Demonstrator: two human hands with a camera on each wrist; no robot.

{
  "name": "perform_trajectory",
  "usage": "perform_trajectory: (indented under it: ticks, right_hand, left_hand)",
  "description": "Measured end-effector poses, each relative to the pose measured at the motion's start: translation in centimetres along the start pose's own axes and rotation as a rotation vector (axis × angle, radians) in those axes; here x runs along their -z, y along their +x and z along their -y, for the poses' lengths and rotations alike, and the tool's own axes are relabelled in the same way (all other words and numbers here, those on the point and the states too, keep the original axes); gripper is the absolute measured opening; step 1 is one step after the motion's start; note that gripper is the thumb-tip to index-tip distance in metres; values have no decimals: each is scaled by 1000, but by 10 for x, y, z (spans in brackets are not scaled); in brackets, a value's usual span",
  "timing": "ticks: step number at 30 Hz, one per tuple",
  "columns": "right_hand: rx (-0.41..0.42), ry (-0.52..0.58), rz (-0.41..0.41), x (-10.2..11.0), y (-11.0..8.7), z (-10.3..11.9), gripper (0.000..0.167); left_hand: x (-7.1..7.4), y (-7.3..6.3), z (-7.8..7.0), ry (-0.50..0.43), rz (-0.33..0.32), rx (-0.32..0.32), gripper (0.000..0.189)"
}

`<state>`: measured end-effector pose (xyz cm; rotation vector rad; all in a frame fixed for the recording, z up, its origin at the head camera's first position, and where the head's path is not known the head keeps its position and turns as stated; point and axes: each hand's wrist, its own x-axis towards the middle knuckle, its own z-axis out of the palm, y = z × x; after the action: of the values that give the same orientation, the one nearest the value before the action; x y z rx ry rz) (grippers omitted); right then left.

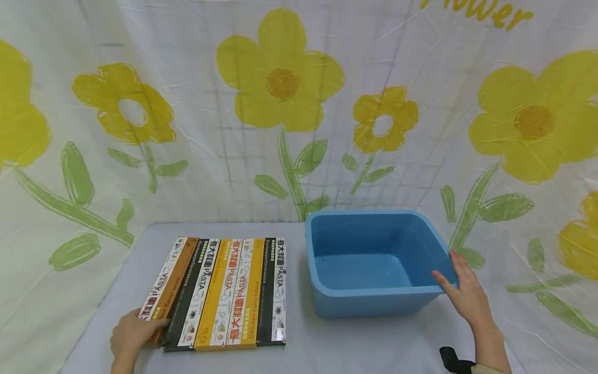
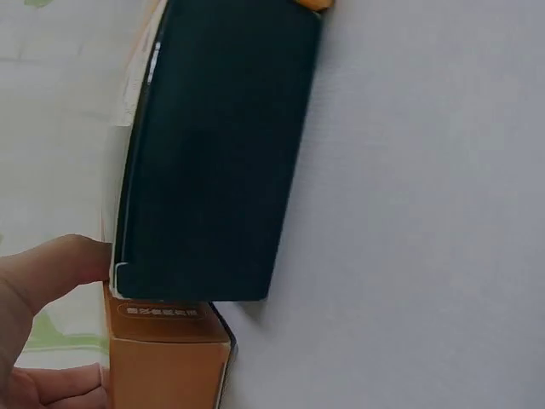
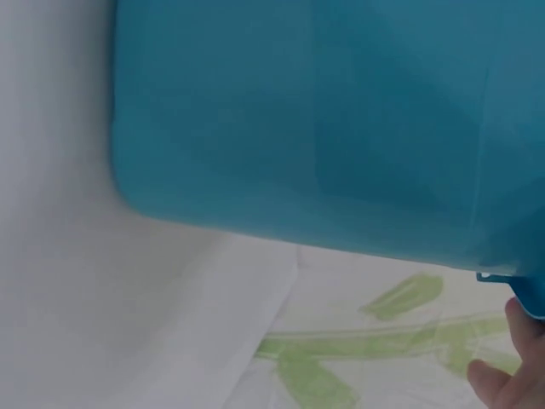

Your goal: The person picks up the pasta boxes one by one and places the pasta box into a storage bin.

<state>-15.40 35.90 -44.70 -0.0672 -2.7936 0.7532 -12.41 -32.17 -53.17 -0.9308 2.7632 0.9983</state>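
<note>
A row of several long pasta boxes lies side by side at the left of the table. At its left end my left hand [image 1: 132, 332] grips the near end of a brown-orange pasta box [image 1: 172, 288], thumb across the top. The left wrist view shows that box's end [image 2: 169, 375] beside the end of a black pasta box [image 2: 213, 153]. Yellow pasta boxes [image 1: 212, 296] and another black pasta box [image 1: 267, 291] continue the row. My right hand [image 1: 469, 298] holds the right rim of a blue plastic basin [image 1: 364, 304], thumb over the edge. Inside, the visible basin floor is bare.
The boxes and basin stand on a white-covered table [image 1: 303, 353]. A white curtain with yellow flowers [image 1: 201, 171] hangs behind and around it. A black strap end [image 1: 450, 359] shows near my right wrist.
</note>
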Motion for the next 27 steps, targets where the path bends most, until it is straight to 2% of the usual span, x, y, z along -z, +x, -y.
perform_trajectory:
  ticks: [6,11,15,18,22,27]
  right_hand:
    - [-16,5,22,1,1,1,80]
    - [-22,3,24,1,1,2,80]
    - [-12,2,15,1,1,1,80]
    - [-1,3,4,0,1,0,79]
    - [7,5,-3,0,0,0,79]
    - [13,5,4,1,0,0,79]
  left_hand:
    - [5,0,-2,-33,-54,22,83]
    - [10,-4,-7,-53,-80,26,82]
    - [15,-9,-14,-107,-89,45,85]
    - [18,-13,-22,-165,-87,57,89]
    - [22,-20,-38,-223,-99,24,93]
    - [26,-34,-64,-287,-101,-27,92]
